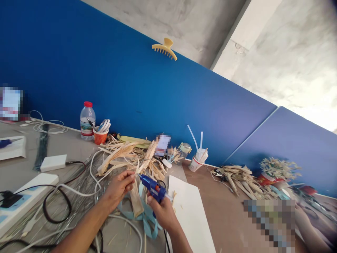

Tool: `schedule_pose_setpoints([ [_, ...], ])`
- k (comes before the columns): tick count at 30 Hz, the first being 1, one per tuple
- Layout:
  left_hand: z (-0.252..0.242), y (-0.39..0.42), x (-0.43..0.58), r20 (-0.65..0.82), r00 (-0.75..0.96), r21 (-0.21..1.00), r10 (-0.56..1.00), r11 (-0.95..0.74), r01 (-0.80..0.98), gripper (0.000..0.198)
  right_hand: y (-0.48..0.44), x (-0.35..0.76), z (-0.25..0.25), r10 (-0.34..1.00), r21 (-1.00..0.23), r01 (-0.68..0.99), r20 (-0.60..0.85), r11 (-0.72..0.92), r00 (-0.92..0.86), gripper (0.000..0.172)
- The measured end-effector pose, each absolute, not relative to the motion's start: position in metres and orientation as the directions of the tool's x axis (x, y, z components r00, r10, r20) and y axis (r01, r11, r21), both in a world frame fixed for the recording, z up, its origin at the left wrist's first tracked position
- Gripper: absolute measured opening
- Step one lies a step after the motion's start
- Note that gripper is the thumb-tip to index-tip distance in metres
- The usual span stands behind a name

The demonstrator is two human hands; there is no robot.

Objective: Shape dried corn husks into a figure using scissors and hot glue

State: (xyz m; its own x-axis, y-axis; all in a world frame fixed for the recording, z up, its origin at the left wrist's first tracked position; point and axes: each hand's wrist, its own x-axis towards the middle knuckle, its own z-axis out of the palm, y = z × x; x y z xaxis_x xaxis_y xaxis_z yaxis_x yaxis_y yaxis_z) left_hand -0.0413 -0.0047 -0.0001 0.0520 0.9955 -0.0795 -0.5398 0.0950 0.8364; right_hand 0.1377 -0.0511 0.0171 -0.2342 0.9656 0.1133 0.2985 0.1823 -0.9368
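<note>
My right hand (164, 212) is wrapped round the handle of a blue hot glue gun (151, 184), its nozzle pointing up and left. Opposite the nozzle, my left hand (122, 186) is closed in a pinch on a thin piece of dried corn husk (137, 168). Nozzle and pinched piece are very close; whether they touch I cannot tell. Just below hangs or lies a wider husk strip (137, 200). A light blue ribbon (149, 225) trails beneath the glue gun. Beyond my hands spreads a pile of dry husks (118, 154).
A white power strip (34, 191) and looping cables lie at left among thin wires. Along the blue partition (118, 70) stand a bottle (87, 121), an orange cup (100, 136) and a cup with straws (196, 163). White paper (192, 214) lies at right, near another person's arm (308, 225).
</note>
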Motion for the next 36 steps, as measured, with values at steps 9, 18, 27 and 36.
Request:
schedule_pose_setpoints([
  [9, 0.0009, -0.0052, -0.0403, -0.076, 0.049, 0.841, 0.996, 0.09, -0.534, 0.022, -0.0512, 0.1379, 0.0169, 0.965, -0.939, 0.294, 0.111, 0.181, -0.238, 0.02],
  [18, 0.002, -0.0062, -0.0398, -0.077, 0.054, 0.846, 0.996, 0.094, -0.525, 0.023, -0.0513, 0.1384, 0.0193, 0.962, -0.936, 0.297, 0.115, 0.189, -0.248, 0.018],
  [27, -0.001, -0.0062, -0.0408, -0.066, 0.075, 0.833, 0.995, 0.096, -0.545, 0.022, -0.0492, 0.1415, 0.0123, 0.962, -0.934, 0.299, 0.12, 0.193, -0.247, 0.017],
  [36, 0.0014, -0.0068, -0.0393, -0.075, 0.076, 0.819, 0.994, 0.105, -0.564, 0.024, -0.0498, 0.1422, 0.0138, 0.954, -0.923, 0.311, 0.145, 0.226, -0.261, 0.018],
])
